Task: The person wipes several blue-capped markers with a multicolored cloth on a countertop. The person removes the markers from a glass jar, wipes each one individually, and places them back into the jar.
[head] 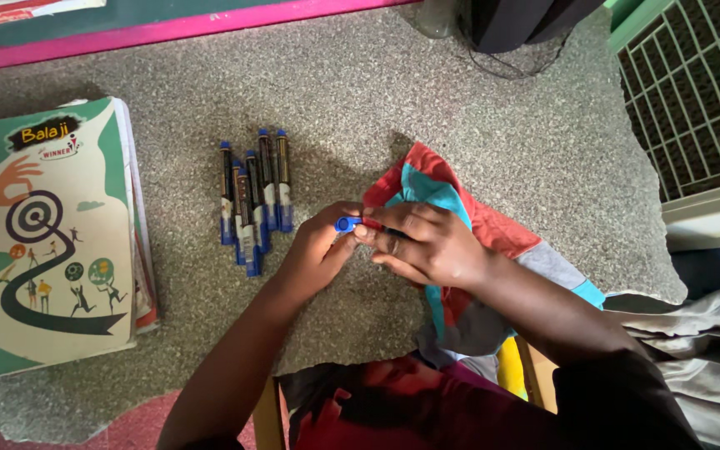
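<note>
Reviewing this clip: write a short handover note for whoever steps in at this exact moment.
Left hand: pinches the blue cap of a marker.
Right hand: grips the marker's body, mostly hidden under the fingers, over a red and teal cloth.
Markers: six or so, capped in blue, side by side on the grey stone slab, left of the hands.
Books: stacked at far left, untouched.
Done or left: cannot tell whether the cap is going on or off.

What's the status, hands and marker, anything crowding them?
Left hand pinches the blue cap end of the marker. Right hand grips its barrel over a red and teal cloth. Row of blue-capped markers lies just left, apart from both hands.
</note>
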